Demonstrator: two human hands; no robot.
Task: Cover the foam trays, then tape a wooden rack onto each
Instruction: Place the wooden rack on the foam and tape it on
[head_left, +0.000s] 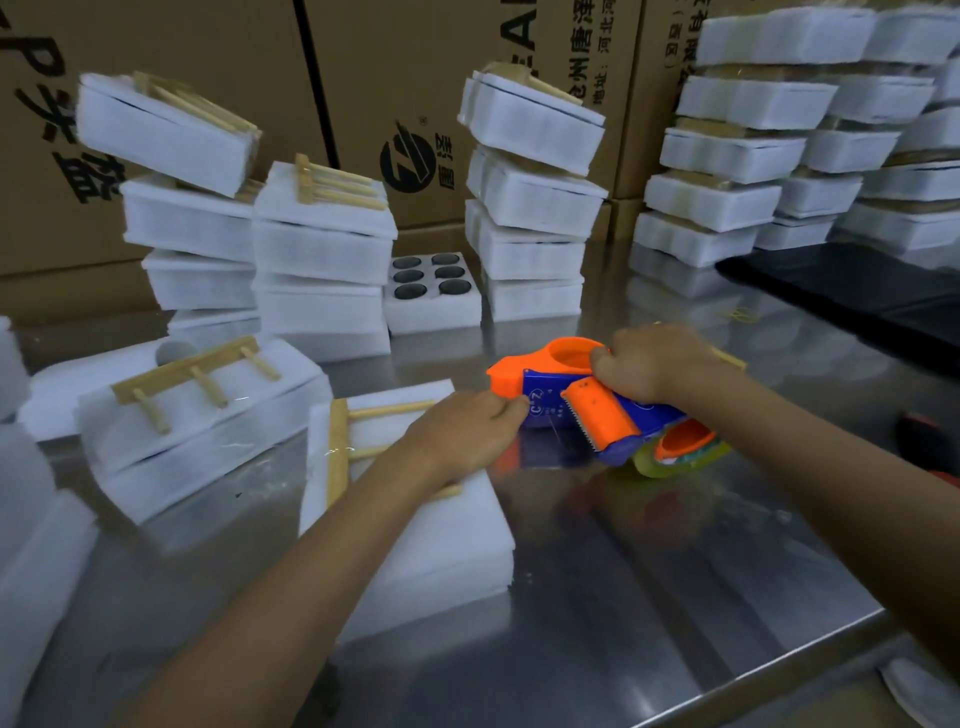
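Observation:
A covered white foam tray lies on the steel table in front of me with a wooden rack on its lid. My left hand rests on the tray's far right corner, over the rack's pegs, fingers curled; a strip of clear tape seems to run from it to the dispenser. My right hand grips the orange and blue tape dispenser, which is just right of the tray, its tape roll low against the table. Another covered tray with a rack taped on top sits to the left.
Stacks of covered foam trays with racks stand behind and at the back right. An open tray with dark round cups sits mid-back. Cardboard boxes wall the rear. A black mat lies at right. The table edge runs near right.

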